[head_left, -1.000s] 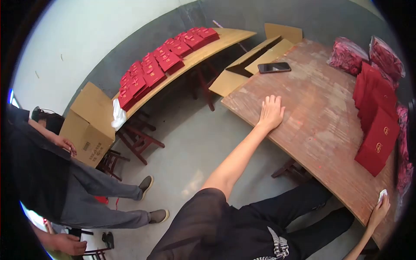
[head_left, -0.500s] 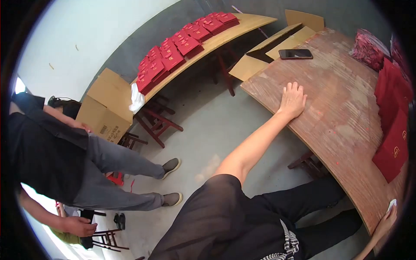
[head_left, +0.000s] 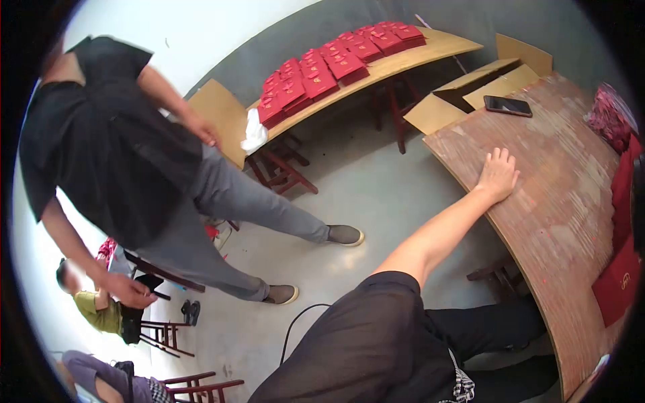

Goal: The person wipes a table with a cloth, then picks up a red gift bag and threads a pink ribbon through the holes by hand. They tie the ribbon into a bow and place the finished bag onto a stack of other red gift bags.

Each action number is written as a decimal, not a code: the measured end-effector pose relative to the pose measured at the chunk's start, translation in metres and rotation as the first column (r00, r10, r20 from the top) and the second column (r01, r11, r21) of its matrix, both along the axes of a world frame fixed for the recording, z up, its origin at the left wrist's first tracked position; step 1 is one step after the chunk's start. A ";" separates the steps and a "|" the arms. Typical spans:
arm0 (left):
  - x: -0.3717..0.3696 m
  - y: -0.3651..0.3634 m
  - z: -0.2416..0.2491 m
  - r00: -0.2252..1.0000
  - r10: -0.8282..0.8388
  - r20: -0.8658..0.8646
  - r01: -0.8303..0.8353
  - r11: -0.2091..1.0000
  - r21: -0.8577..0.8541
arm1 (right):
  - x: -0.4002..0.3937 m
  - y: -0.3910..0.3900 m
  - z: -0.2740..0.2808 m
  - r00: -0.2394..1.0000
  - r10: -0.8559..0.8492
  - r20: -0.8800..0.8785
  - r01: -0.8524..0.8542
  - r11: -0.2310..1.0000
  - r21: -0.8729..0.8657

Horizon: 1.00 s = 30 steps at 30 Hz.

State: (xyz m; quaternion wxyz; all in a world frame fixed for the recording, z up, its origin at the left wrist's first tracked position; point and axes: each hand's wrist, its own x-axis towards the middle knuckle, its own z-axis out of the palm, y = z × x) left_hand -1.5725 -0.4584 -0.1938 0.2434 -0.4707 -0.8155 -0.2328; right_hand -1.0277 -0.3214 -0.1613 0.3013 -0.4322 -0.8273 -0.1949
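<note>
My left hand lies flat near the edge of the worn brown wooden table, palm down and fingers stretched out, holding nothing. Beyond its fingertips a dark phone rests on the same table. My right hand is lost past the dark lower right border. Near that border a small white scrap shows at the table's side. Dark red paper bags with gold print lie along the table's right side, partly cut off by the border.
Stacked red gift bags fill a curved wooden table along the wall. An open cardboard box stands beyond the phone. A person in black stands at left; others sit behind. Wooden stools stand on the floor.
My view has swung left, so the tables appear farther right. My right hand, previously seen with something white at the table edge, has dropped out of sight. My left hand stays on the table.
</note>
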 end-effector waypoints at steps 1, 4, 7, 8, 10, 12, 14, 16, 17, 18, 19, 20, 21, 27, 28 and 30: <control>0.000 0.000 0.000 1.000 -0.004 0.005 0.004 1.000 0.002 | 0.003 0.003 -0.003 0.999 -0.005 0.034 0.003 0.999 0.049; 0.001 0.004 -0.001 0.999 -0.020 0.027 0.021 1.000 -0.006 | 0.005 0.003 -0.003 0.999 -0.032 0.017 0.033 0.999 -0.042; 0.001 0.003 -0.001 1.000 -0.011 0.013 0.011 1.000 0.005 | 0.005 0.001 -0.001 1.000 -0.013 0.027 0.014 1.000 -0.026; 0.001 0.003 0.000 1.000 -0.014 0.015 0.014 1.000 0.000 | 0.004 0.000 -0.001 1.000 -0.013 0.026 0.013 1.000 -0.026; 0.000 0.004 0.000 1.000 -0.019 0.016 0.019 1.000 -0.004 | 0.005 0.000 -0.002 0.999 -0.038 0.023 0.039 0.998 -0.052; 0.000 0.004 0.000 1.000 -0.014 0.020 0.014 1.000 0.001 | 0.011 0.006 -0.007 0.999 -0.035 0.027 0.036 0.999 -0.037; 0.000 0.004 0.000 1.000 -0.014 0.013 0.013 1.000 0.007 | 0.015 0.010 -0.012 0.999 -0.028 0.032 0.029 0.999 -0.023; 0.000 0.005 -0.001 1.000 -0.010 0.006 0.010 1.000 0.013 | 0.016 0.012 -0.014 0.997 -0.051 0.054 0.053 0.998 -0.021; 0.000 0.005 -0.001 1.000 -0.013 0.007 0.013 1.000 0.010 | 0.016 0.011 -0.013 0.997 -0.047 0.053 0.048 0.999 -0.020; 0.000 0.004 0.000 1.000 -0.016 0.009 0.016 1.000 0.007 | 0.016 0.011 -0.013 0.997 -0.046 0.059 0.046 0.999 -0.007; 0.000 0.004 0.001 1.000 -0.011 0.011 0.011 1.000 0.009 | 0.015 0.010 -0.012 0.997 -0.044 0.067 0.044 0.999 0.006; 0.000 0.004 0.002 1.000 -0.008 0.027 0.009 1.000 -0.012 | 0.015 0.009 -0.011 0.997 -0.040 0.069 0.039 0.999 0.007; 0.000 0.004 0.002 0.999 -0.005 0.044 0.007 0.999 -0.032 | 0.014 0.009 -0.010 0.996 -0.040 0.076 0.039 0.999 0.016; 0.000 0.008 -0.001 0.999 0.015 0.049 -0.013 0.999 -0.031 | 0.003 -0.003 0.003 0.997 0.074 -0.025 -0.074 0.997 -0.008; -0.001 0.008 -0.002 0.998 0.008 0.059 -0.007 1.000 -0.029 | 0.008 0.003 -0.004 1.000 0.022 -0.011 -0.022 1.000 -0.015; -0.001 0.010 -0.002 0.996 -0.006 0.086 0.007 1.000 -0.021 | 0.003 0.001 -0.001 0.995 0.085 -0.047 -0.085 0.996 0.020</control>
